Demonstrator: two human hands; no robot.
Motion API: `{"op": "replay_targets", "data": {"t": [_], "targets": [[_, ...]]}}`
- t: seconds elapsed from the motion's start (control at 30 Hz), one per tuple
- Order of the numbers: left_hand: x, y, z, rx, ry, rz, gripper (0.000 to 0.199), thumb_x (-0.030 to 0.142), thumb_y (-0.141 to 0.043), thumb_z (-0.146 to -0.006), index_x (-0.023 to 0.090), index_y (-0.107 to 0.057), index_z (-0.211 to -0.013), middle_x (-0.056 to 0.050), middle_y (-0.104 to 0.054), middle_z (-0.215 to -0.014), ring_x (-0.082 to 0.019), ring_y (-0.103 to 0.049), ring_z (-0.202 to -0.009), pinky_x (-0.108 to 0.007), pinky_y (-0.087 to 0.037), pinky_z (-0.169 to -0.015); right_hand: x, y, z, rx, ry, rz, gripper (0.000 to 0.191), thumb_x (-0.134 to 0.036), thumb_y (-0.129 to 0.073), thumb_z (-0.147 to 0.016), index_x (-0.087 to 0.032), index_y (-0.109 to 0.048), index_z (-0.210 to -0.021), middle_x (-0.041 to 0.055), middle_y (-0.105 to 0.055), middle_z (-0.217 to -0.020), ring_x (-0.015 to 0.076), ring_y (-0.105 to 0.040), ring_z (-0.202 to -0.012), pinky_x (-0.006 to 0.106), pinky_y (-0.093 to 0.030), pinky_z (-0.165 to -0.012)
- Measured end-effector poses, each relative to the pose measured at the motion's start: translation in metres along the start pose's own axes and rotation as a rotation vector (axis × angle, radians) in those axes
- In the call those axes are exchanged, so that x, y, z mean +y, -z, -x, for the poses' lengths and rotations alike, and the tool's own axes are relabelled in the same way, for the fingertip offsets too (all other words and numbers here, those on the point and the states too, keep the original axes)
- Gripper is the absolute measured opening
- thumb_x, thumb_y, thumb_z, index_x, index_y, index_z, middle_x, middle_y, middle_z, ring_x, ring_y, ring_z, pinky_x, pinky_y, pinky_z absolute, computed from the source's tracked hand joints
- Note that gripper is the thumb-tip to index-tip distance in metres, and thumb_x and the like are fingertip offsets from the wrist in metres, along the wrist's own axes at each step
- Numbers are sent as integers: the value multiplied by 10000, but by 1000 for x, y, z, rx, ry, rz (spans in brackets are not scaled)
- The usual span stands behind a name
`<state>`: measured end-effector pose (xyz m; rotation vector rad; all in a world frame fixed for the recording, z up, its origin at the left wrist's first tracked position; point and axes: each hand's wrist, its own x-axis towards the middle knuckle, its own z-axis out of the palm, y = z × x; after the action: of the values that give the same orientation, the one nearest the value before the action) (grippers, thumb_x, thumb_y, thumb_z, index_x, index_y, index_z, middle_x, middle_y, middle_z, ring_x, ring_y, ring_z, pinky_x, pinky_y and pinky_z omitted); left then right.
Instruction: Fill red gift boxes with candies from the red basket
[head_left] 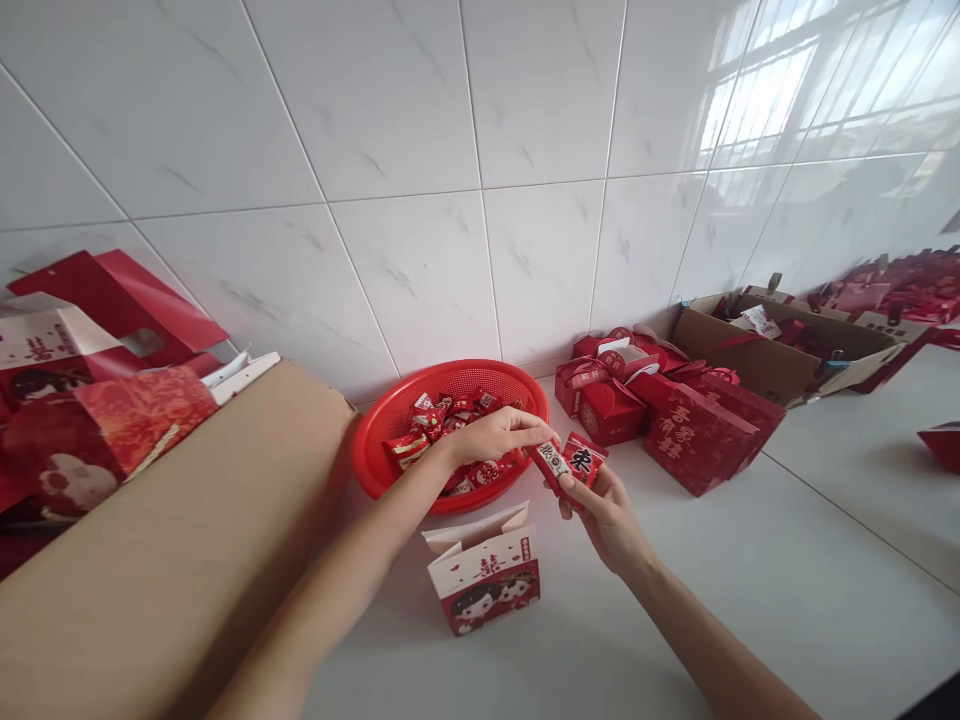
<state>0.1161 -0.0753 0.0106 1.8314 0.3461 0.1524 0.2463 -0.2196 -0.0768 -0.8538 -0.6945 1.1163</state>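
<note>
Right of the red plastic basket (373,385), my right hand (606,515) holds small red candy packets between thumb and fingers. One candy packet (582,458) shows a large black character on white; another, narrower candy packet (550,462) with a white label lies beside it. My left hand (501,434) reaches over the basket, its fingers closed at the top of the narrower packet. Wrapped candies (431,416) fill part of the basket. Below my hands stands a small red-and-white gift box (486,585), upright with its top open and cartoon figures on the front.
At left a large cardboard box (247,480) holds red and white folded packaging (112,400). Several red gift boxes (611,405) and a red paper bag (697,440) stand along the tiled wall (405,270). An open carton (780,350) is farther right, near more red packages (892,285).
</note>
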Motion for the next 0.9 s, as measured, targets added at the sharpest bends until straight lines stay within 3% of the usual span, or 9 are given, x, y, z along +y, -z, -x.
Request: {"op": "replay_targets", "data": {"t": [0.17,0.27,0.37,0.5,0.6,0.73,0.9], "targets": [[-3,13,7,144,23,-9,492,600,-559,-910,189,-733,-1116,-66,-734,-1010,-187,-639,-962,-256,-481,-821,1,0,0,34,0,4,388,-434,-876,-669,-184,-629,-833,27,-706,-745,106,-531,-523,268,-414,-518],[-6,22,14,181,110,1,488,584,-495,-945,208,-711,-1167,-73,-727,-1042,-194,-633,-989,-236,-464,-729,2,0,0,46,-8,10,398,-438,-879,-664,-180,-630,-838,32,-709,-741,106,-528,-519,271,-415,-518],[-11,29,18,209,178,55,392,472,-557,-926,204,-700,-1174,-84,-721,-1097,-203,-623,-1040,-234,-460,-705,2,0,-1,57,-11,20,408,-440,-882,-658,-176,-630,-840,42,-719,-743,108,-524,-517,274,-414,-517],[-17,31,19,226,218,118,363,240,-702,-757,179,-714,-1115,-91,-717,-1111,-186,-639,-961,-277,-480,-777,4,0,-1,70,-10,33,417,-446,-882,-654,-177,-625,-845,47,-720,-740,112,-518,-508,282,-419,-514],[-18,28,18,195,230,101,368,239,-727,-736,180,-725,-1099,-83,-717,-1092,-169,-640,-878,-295,-484,-781,6,1,-1,71,-14,43,408,-446,-881,-658,-180,-621,-826,41,-712,-742,113,-519,-501,288,-425,-514],[-16,20,16,114,164,1,365,340,-741,-785,191,-738,-1118,-56,-732,-1046,-184,-639,-949,-306,-477,-866,10,3,-1,55,-14,61,386,-441,-872,-679,-182,-612,-797,13,-674,-709,115,-532,-499,283,-418,-518],[-15,11,13,62,102,-170,341,369,-747,-794,169,-762,-1070,-50,-741,-997,-211,-643,-945,-312,-467,-864,10,3,-1,2,2,96,358,-442,-842,-726,-183,-594,-730,-15,-595,-618,123,-531,-500,282,-408,-525]]}}
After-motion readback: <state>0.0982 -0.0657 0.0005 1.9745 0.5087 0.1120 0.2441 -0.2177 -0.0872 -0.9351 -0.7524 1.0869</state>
